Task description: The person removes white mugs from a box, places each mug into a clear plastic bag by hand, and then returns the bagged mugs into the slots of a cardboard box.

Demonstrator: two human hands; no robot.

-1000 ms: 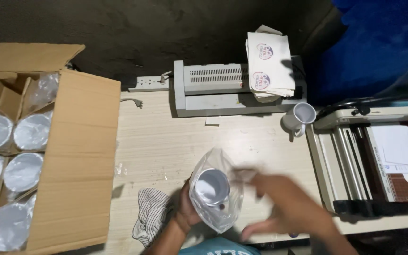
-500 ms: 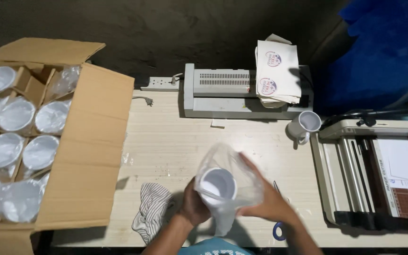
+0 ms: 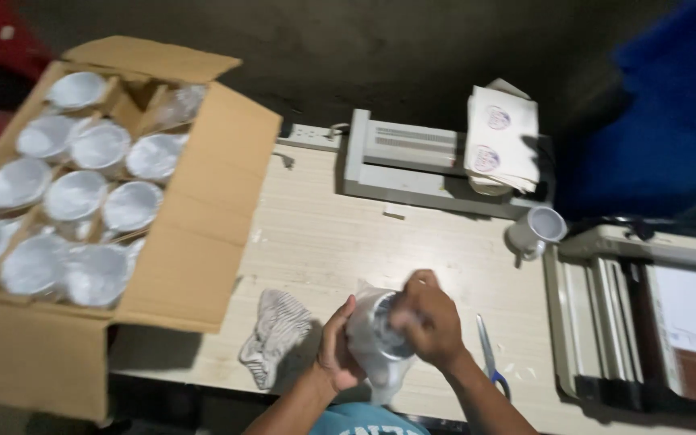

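Observation:
A white mug wrapped in a clear plastic bag [image 3: 376, 334] is held low over the front of the pale wooden table [image 3: 340, 242]. My left hand [image 3: 336, 350] grips it from the left side. My right hand [image 3: 428, 322] is closed over its top and right side, on the plastic. Left of the hands lies a striped grey cloth [image 3: 275, 334]. Just right of my right forearm, scissors with blue handles [image 3: 489, 358] lie on the table.
An open cardboard box [image 3: 195, 242] full of several bagged white mugs stands at the left. At the back are a grey laminator-like machine [image 3: 412, 161], a paper stack with round prints [image 3: 501, 137] and a bare white mug [image 3: 537, 229]. A heat press [image 3: 646, 314] fills the right.
My right hand has come in from the right and closed over the top of the bagged mug. The view has shifted so the box shows more fully.

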